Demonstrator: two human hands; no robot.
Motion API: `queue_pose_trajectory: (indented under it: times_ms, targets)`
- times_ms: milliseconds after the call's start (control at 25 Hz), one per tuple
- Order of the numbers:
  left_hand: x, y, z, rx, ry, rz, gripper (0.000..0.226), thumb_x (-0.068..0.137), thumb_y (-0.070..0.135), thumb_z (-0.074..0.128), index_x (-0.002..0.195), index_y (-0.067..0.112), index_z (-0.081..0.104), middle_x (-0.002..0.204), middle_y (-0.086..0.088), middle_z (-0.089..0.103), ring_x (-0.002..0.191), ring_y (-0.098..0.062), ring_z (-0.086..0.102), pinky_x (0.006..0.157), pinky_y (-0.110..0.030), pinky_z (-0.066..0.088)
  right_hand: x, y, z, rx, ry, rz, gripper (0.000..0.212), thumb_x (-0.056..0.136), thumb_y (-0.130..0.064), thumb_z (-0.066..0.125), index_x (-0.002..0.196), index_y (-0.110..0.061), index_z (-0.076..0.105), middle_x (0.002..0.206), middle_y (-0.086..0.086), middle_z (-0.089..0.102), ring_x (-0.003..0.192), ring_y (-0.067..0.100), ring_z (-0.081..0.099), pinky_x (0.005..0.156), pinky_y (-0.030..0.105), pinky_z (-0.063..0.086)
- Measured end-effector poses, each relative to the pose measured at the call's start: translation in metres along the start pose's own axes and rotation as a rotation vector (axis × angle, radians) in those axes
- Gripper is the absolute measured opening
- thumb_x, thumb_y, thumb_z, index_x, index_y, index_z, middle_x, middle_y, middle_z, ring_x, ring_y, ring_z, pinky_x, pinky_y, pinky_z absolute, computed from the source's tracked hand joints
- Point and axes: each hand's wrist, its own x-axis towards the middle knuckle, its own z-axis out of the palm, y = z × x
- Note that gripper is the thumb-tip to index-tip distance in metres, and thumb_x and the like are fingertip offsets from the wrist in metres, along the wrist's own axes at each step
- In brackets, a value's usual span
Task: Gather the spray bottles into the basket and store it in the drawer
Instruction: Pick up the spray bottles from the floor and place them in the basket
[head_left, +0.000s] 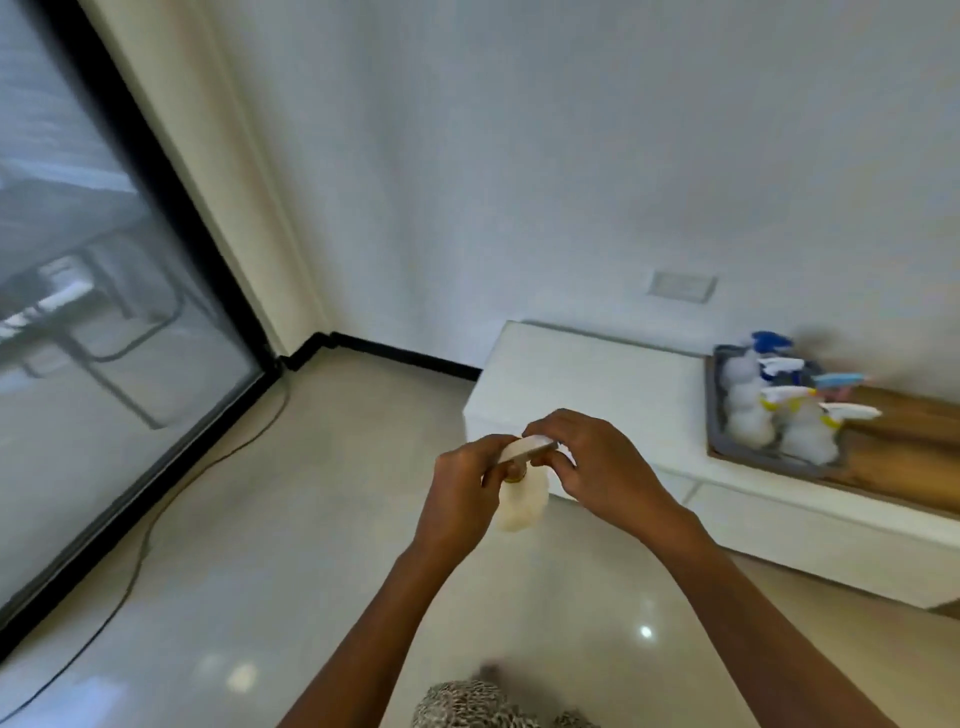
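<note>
Over the pale floor, a little below the middle of the view, both hands hold one spray bottle (521, 496) in the air. The left hand (460, 499) is wrapped around its neck and upper body, fingers closed on it. The right hand (597, 462) comes in from three o'clock and pinches the flat white trigger head between thumb and fingertips, closed as well. The bottle body hangs down toward six o'clock, pale and translucent (whether it holds any liquid cannot be told through the blur).

At about three o'clock from the hands, well apart from them, the grey basket (718, 410) sits on the low white cabinet (587, 379), with several other bottles (769, 415) already standing in it, their coloured trigger heads pointing toward three o'clock. A drawer front (810, 525) shows below the cabinet top, shut as far as can be seen.

Judged by its look, the bottle is thin plastic: light, slightly springy if squeezed, and smooth enough to slip. The neck under the head is probably the surest place to hold it, since the trigger could give under pressure. It likely needs lowering upright into a free spot in the basket.
</note>
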Motion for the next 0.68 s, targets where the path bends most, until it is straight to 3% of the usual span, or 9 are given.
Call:
queue_pose_trajectory:
  times_ms: [80, 240, 480, 680]
  targets:
    - [0.029, 0.019, 0.036, -0.016, -0.047, 0.043, 0.020, 0.083, 0.006, 0.060, 0.099, 0.015, 0.069, 0.080, 0.016, 0.062, 0.074, 0.024, 0.053, 0.065, 0.005, 0.037, -0.001, 0.040, -0.027, -0.002, 0.047, 0.051, 0.021, 0.087, -0.013, 0.058, 0.104, -0.024, 0.064, 0.105, -0.004, 0.067, 0.093, 0.019, 0.062, 0.079, 0.029, 0.049]
    - [0.104, 0.056, 0.142, -0.052, -0.139, 0.085, 0.021, 0.083, 0.007, 0.061, 0.100, 0.017, 0.068, 0.082, 0.016, 0.062, 0.075, 0.021, 0.055, 0.067, 0.003, 0.040, 0.007, 0.146, -0.092, -0.050, 0.105, 0.129, 0.021, 0.087, -0.013, 0.056, 0.104, -0.022, 0.064, 0.103, -0.002, 0.067, 0.093, 0.020, 0.061, 0.077, 0.031, 0.049]
    - [0.188, 0.121, 0.256, -0.089, -0.239, 0.069, 0.021, 0.084, 0.010, 0.061, 0.104, 0.014, 0.067, 0.095, 0.001, 0.069, 0.078, -0.006, 0.058, 0.067, 0.003, 0.040, 0.006, 0.255, -0.180, -0.138, 0.155, 0.232, 0.027, 0.089, -0.009, 0.052, 0.115, -0.014, 0.061, 0.111, 0.009, 0.065, 0.100, 0.025, 0.060, 0.082, 0.034, 0.049]
    - [0.254, 0.171, 0.334, -0.103, -0.309, 0.123, 0.023, 0.083, 0.011, 0.062, 0.106, 0.012, 0.066, 0.102, -0.007, 0.071, 0.084, -0.012, 0.059, 0.071, -0.001, 0.042, 0.017, 0.338, -0.241, -0.200, 0.210, 0.308, 0.033, 0.088, -0.010, 0.056, 0.121, -0.012, 0.058, 0.123, 0.010, 0.063, 0.110, 0.027, 0.057, 0.091, 0.035, 0.046]
